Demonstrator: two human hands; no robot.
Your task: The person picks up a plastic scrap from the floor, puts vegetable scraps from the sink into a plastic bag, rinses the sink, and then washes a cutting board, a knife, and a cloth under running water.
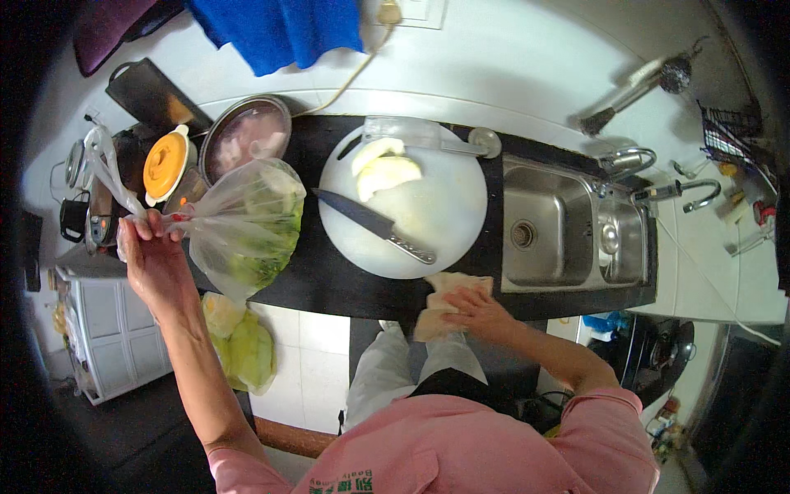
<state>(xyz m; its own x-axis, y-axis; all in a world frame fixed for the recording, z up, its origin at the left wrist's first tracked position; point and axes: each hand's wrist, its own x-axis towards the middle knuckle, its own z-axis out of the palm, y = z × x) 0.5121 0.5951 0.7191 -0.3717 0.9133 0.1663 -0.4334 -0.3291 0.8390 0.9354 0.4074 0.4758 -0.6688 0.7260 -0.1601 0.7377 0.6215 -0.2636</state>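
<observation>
My left hand point(151, 244) grips the twisted neck of a clear plastic bag point(247, 228) over the left part of the counter. Green leafy vegetables point(271, 238) show through its film. At the counter's front edge, my right hand point(478, 312) presses on a beige cloth point(460, 285), holding it under the fingers. A round white cutting board point(460, 204) lies between the hands, farther back. On it are pale cut vegetable pieces point(389, 176) and a kitchen knife point(358, 213), handle towards me. A cleaver point(401, 129) lies along the board's back rim.
A double steel sink point(549, 272) with faucets point(629, 159) is at right. A metal bowl of raw meat point(247, 136) and a pot with a yellow lid point(166, 165) stand behind the bag. A yellow-green bag point(244, 352) hangs below the counter's edge point(308, 299).
</observation>
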